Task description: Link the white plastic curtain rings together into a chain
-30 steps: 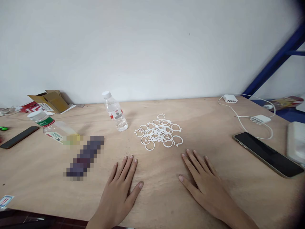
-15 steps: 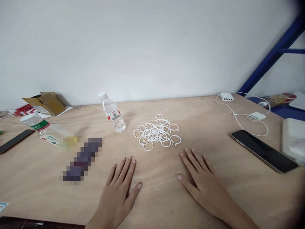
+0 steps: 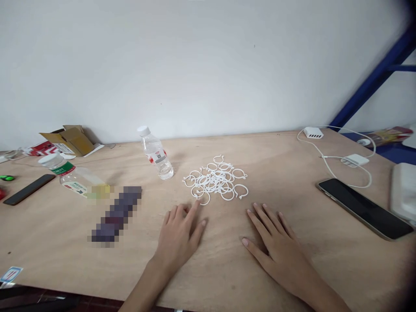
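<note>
Reaching across the plywood tabletop (image 3: 55, 247), the left hand (image 3: 178, 232) stretches its index finger (image 3: 193, 209) forward to the near edge of a loose heap of white plastic rings (image 3: 216, 182). The fingertip touches or sits just beside the lowest ring on that side; the view does not settle which. The other fingers curve lightly and the thumb stands out to the side, so the grip is open, with no ring pinched. The right hand (image 3: 276, 247) lies palm down on the wood, fingers spread wide, near the lower right edge of the heap but apart from it and holding nothing. The rings, open circles with small clasp ends, overlap and tangle in one flat cluster ahead of the hands, in the middle of the table. Left of the heap, a clear water bottle (image 3: 156, 154) stands upright, and farther left a bottle with a green label band (image 3: 73, 177) lies on its side. A pixelated object (image 3: 116, 214), too blurred to name, lies just left of the left hand. A dark phone (image 3: 29, 189) lies at the left, and a smartphone (image 3: 365, 209) lies screen up at the right, near a white cable (image 3: 338, 151) running between a white multi-port charger (image 3: 313, 132) and a white adapter (image 3: 355, 160). An open cardboard box (image 3: 68, 141) sits against the wall at the back left.
</note>
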A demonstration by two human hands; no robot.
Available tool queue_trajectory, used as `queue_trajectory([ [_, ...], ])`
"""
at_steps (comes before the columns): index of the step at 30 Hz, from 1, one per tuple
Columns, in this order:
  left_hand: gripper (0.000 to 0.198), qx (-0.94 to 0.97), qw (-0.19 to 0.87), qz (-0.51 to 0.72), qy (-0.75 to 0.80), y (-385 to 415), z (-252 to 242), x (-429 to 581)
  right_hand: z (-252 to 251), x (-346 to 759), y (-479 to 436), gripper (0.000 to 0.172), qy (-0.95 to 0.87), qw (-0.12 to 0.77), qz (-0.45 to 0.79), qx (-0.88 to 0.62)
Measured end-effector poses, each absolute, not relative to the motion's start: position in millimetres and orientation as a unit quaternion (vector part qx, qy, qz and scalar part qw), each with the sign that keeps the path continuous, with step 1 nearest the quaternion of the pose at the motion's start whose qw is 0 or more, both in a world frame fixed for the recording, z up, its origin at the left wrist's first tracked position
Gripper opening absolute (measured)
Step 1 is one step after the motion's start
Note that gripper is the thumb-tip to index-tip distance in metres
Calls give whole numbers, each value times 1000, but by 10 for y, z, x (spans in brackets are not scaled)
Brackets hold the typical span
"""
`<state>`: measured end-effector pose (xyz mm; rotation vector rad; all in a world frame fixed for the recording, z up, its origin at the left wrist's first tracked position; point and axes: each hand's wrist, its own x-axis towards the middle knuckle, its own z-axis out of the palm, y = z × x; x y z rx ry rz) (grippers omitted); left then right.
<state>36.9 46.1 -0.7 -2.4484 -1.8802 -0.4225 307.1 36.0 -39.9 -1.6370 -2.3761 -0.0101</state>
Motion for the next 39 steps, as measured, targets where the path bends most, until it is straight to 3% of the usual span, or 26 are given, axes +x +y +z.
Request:
queue_trajectory([
  [9, 22, -807, -27, -222, -546, 549, -80, 471, -388, 3074, 372, 66, -813, 141, 5, -565],
  [12, 14, -815, -48, -289, -501, 417, -150, 370, -336, 3073, 372, 53, -809, 186, 30, -557],
  [15, 25, -822, -109, -327, -454, 340, -169, 347, -208, 2997, 386, 37, -784, 280, 132, -539],
  [21, 42, -815, -237, -326, -415, 371, -75, 397, 6, 2599, 580, 39, -687, 340, 461, -448],
  [28, 60, -778, -296, -339, -439, 359, -116, 413, -48, 2388, 684, 20, -618, 397, 524, -431],
  [33, 43, -775, -275, -359, -441, 380, -155, 458, -107, 2391, 663, 19, -615, 404, 522, -431],
  [39, 50, -807, -144, -407, -402, 365, -197, 428, -174, 2429, 672, 29, -620, 380, 543, -420],
])
